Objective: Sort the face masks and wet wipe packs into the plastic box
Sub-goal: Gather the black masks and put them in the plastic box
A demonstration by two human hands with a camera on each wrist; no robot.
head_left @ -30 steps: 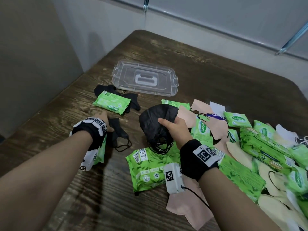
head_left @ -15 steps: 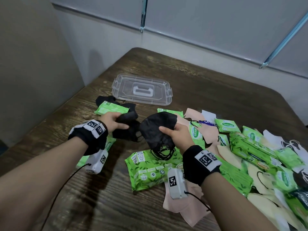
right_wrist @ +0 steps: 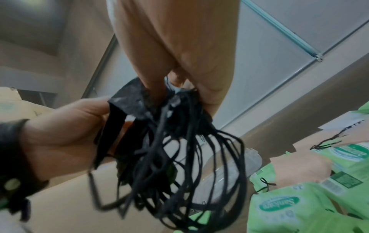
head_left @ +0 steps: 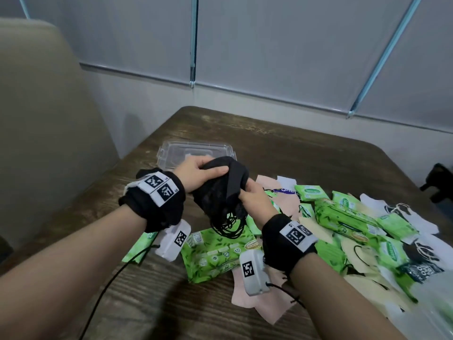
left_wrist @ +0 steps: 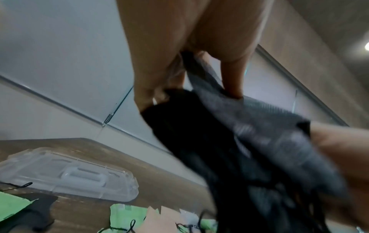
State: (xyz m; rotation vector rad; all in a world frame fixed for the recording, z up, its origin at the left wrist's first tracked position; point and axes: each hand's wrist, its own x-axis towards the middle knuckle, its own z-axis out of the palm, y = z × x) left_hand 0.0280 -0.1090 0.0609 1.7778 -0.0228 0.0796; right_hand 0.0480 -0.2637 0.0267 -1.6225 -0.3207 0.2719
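Both hands hold one bunch of black face masks (head_left: 220,190) in the air above the table. My left hand (head_left: 198,174) grips the top of the bunch (left_wrist: 229,141), thumb on the fabric. My right hand (head_left: 250,195) pinches the lower right side, and the black ear loops (right_wrist: 175,157) dangle below it. Behind the hands lies a clear plastic lid (head_left: 176,155) with a moulded handle (left_wrist: 83,176). Green wet wipe packs (head_left: 215,251) and pink, cream and white masks (head_left: 267,185) are piled at the right.
The wooden table (head_left: 306,153) runs back to a wall with blinds. A beige chair back (head_left: 44,133) stands at the left. Another black mask (left_wrist: 34,214) and a green pack (head_left: 139,246) lie under the left arm. A dark object (head_left: 438,182) sits at the far right edge.
The left hand lifted a black mask off the table and brought it onto the bunch held by the right hand. Both hands rose, and the head tilted up.
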